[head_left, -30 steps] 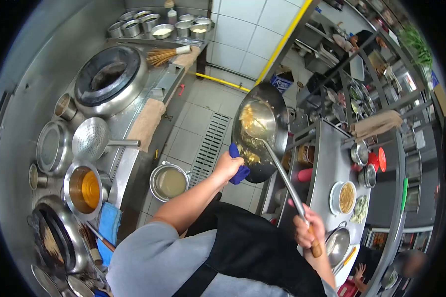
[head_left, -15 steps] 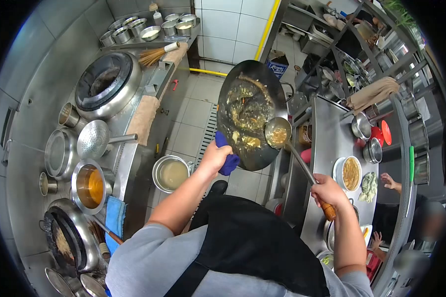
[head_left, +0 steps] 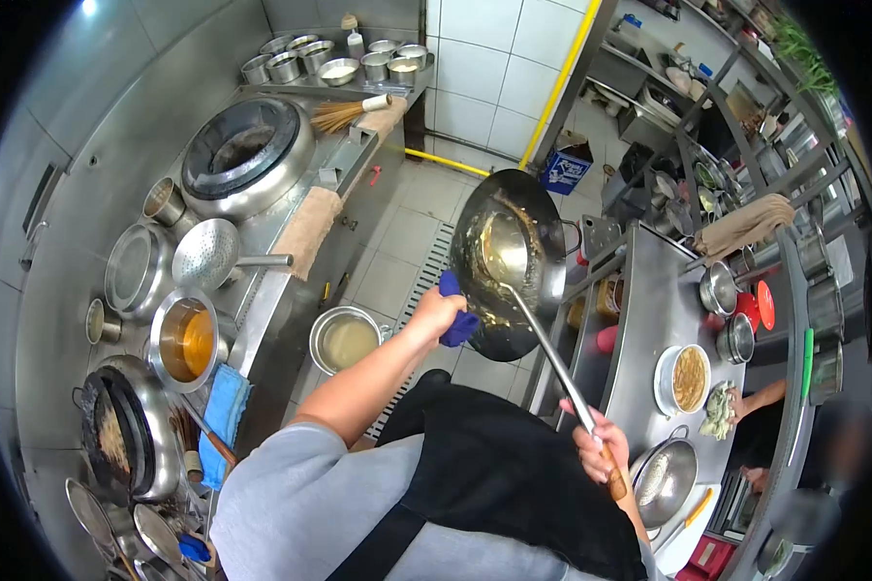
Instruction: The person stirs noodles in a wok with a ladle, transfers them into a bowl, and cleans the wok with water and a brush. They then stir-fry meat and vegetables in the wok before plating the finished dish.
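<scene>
left hand (head_left: 434,312) gripping wok (head_left: 507,261) rim through blue cloth (head_left: 457,320), holding it tilted over floor | right hand (head_left: 599,453) closing round ladle (head_left: 550,351) handle, bowl lying inside wok, shaft running back toward right hand | tabletop (head_left: 639,320) sitting right

Person's wearing a grey short-sleeved t-shirt with a black apron over it, a wide black strap running across the back and shoulder. Sleeves stop above the elbow, so both forearms are bare. Left hand (head_left: 434,312) and right hand (head_left: 599,453) are bare too, no gloves, no watch showing.
</scene>
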`<state>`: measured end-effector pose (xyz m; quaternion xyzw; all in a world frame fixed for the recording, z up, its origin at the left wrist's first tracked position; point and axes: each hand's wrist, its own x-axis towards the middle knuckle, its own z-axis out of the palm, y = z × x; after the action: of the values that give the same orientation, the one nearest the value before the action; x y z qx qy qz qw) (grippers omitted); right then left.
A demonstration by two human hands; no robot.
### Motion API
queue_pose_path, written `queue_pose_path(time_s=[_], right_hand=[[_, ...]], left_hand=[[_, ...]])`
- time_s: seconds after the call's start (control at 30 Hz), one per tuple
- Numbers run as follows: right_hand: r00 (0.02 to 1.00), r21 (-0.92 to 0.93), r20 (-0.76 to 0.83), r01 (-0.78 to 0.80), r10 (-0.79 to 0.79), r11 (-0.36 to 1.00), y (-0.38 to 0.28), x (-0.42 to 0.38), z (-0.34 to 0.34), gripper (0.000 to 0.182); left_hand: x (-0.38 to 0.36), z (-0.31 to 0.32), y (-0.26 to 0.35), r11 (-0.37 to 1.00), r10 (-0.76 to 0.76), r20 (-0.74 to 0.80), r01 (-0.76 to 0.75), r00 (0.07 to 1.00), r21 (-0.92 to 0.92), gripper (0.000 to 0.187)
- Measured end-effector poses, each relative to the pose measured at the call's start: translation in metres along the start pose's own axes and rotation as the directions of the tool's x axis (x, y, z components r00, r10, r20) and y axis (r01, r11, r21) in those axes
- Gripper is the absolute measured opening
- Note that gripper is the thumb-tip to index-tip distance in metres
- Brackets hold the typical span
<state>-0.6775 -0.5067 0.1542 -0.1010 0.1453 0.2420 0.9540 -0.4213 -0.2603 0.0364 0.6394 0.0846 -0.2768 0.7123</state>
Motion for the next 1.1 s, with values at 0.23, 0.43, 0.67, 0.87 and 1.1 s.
queue_pose_path(time_s=[0.23, 0.43, 0.67, 0.87, 1.1], right_hand=[[0.860, -0.649, -0.468, -0.178, -0.203, 0.740, -0.059, 0.021, 0.026, 0.028], [0.735, -0.839, -0.544, -0.470, -0.404, 0.273, -0.061, 0.059, 0.015, 0.012], [0.933, -0.583, -0.317, -0.051, -0.169, 0.811, -0.040, 0.088, 0.071, 0.030], [0.978, -0.297, -0.048, 0.179, -0.201, 0.938, -0.038, 0.059, 0.078, 0.044], [0.843, -0.438, -0.189, 0.388, -0.504, 0.811, -0.015, -0.032, 0.086, 0.038]], left_hand=[[-0.016, -0.002, 0.018, 0.974, -0.105, 0.076, 0.118, 0.992, -0.193, 0.011], [-0.015, 0.008, 0.021, 0.999, 0.004, -0.002, -0.004, 1.000, -0.032, 0.007], [0.005, 0.018, 0.023, 0.968, 0.202, 0.033, -0.205, 0.979, 0.147, 0.009], [0.007, 0.006, 0.050, 0.996, -0.077, 0.046, 0.079, 0.996, -0.049, 0.011], [0.016, 0.020, 0.063, 0.937, -0.259, 0.204, 0.296, 0.944, -0.183, 0.008]])
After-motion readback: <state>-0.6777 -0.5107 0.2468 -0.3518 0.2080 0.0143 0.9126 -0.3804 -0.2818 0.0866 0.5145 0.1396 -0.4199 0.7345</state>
